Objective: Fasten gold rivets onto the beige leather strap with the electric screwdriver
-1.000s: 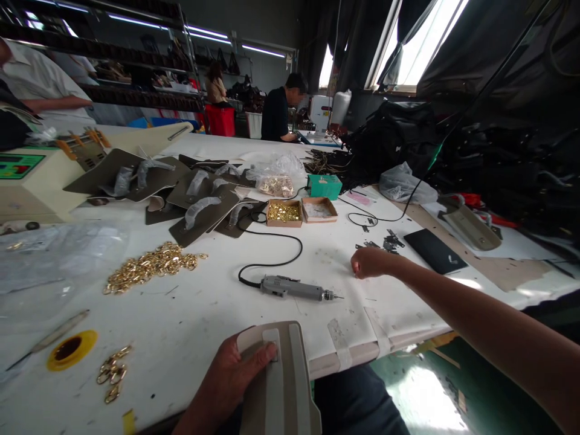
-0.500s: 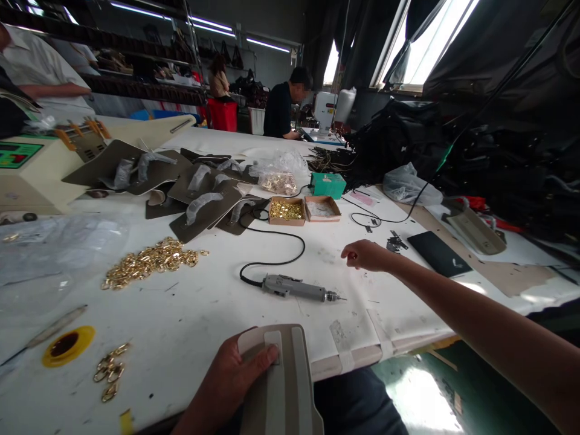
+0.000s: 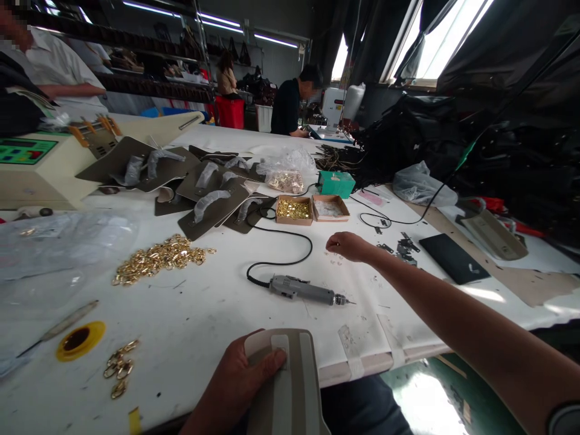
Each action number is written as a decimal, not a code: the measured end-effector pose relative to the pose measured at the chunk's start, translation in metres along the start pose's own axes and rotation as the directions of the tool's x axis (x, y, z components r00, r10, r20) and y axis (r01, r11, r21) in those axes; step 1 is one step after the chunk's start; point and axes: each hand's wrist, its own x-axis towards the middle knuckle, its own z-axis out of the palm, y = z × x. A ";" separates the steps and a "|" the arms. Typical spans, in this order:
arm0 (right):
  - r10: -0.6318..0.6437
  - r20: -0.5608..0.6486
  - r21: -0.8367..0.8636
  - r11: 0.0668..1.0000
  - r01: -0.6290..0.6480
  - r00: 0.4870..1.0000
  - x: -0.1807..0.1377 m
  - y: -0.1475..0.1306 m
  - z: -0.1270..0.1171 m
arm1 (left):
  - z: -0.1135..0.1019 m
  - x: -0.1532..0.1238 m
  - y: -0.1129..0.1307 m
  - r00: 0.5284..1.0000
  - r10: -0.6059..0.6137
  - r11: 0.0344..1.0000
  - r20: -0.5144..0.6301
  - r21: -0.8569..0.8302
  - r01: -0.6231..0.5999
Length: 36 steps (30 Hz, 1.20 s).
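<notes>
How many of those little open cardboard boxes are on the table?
2. One box, holding gold pieces, is beyond the grey power tool; the other box is just right of the first, in front of the green box. Others might be hidden.

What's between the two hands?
In the head view, the gray tool lies on the white table between the left hand and right hand.
</notes>
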 end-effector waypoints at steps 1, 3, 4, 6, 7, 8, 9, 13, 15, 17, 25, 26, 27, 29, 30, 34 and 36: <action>0.004 0.004 -0.010 1.000 -0.004 1.000 0.001 0.000 0.003 | 0.000 0.000 0.000 1.000 -0.002 1.000 0.001 0.002 0.002; 0.015 0.013 -0.030 0.999 -0.015 1.000 0.004 -0.001 0.007 | 0.000 -0.001 0.001 1.000 -0.007 1.000 0.000 0.008 0.007; 0.022 0.018 -0.040 0.999 -0.022 1.000 0.005 -0.002 0.009 | 0.001 -0.001 0.002 1.000 -0.009 1.000 -0.002 0.011 0.009; 0.035 0.022 -0.057 0.998 -0.034 0.999 0.006 -0.003 0.012 | 0.001 -0.001 0.002 1.000 -0.007 1.000 -0.010 0.015 0.008; 0.041 0.023 -0.064 0.997 -0.039 0.999 0.006 -0.004 0.013 | 0.001 -0.002 0.002 1.000 -0.007 1.000 -0.009 0.015 0.007; 0.047 0.022 -0.070 0.997 -0.045 0.999 0.006 -0.005 0.013 | 0.001 -0.002 0.002 1.000 -0.009 1.000 -0.005 0.011 0.009; 0.053 0.020 -0.075 0.996 -0.051 0.998 0.006 -0.006 0.014 | 0.001 -0.001 0.002 1.000 -0.010 1.000 -0.001 0.005 0.010; 0.078 0.011 -0.082 0.994 -0.076 0.997 0.005 -0.009 0.015 | 0.001 -0.001 0.001 1.000 -0.005 1.000 0.009 -0.019 0.005; 0.093 0.003 -0.081 0.992 -0.093 0.996 0.005 -0.010 0.016 | 0.000 0.000 0.000 1.000 0.000 1.000 0.011 -0.015 0.000; 0.112 -0.011 -0.080 0.990 -0.112 0.994 0.005 -0.010 0.017 | 0.000 0.000 0.000 1.000 0.002 1.000 0.005 -0.002 -0.002; 0.184 -0.059 -0.106 0.976 -0.189 0.981 0.002 -0.012 0.019 | 0.001 0.000 0.001 1.000 0.008 1.000 0.010 0.007 -0.008; 0.183 -0.059 -0.112 0.976 -0.188 0.981 0.002 -0.012 0.019 | 0.001 0.000 0.001 1.000 0.006 1.000 0.017 0.004 -0.006; 0.180 -0.058 -0.118 0.976 -0.185 0.982 0.001 -0.013 0.019 | 0.001 0.000 0.001 1.000 0.004 1.000 0.022 0.002 -0.004; 0.168 -0.056 -0.132 0.976 -0.174 0.984 0.000 -0.013 0.020 | 0.002 0.000 0.001 1.000 0.006 1.000 0.020 0.001 -0.006; 0.161 -0.056 -0.139 0.976 -0.167 0.985 -0.001 -0.014 0.021 | 0.002 -0.001 0.001 1.000 0.008 1.000 0.013 0.002 -0.008; 0.131 -0.070 -0.144 0.980 -0.140 0.989 -0.003 -0.014 0.023 | 0.005 -0.003 0.002 1.000 0.007 1.000 -0.025 -0.018 -0.007; 0.127 -0.097 -0.125 0.982 -0.138 0.987 -0.004 -0.014 0.019 | 0.007 -0.004 0.004 0.999 0.017 1.000 -0.033 -0.025 -0.018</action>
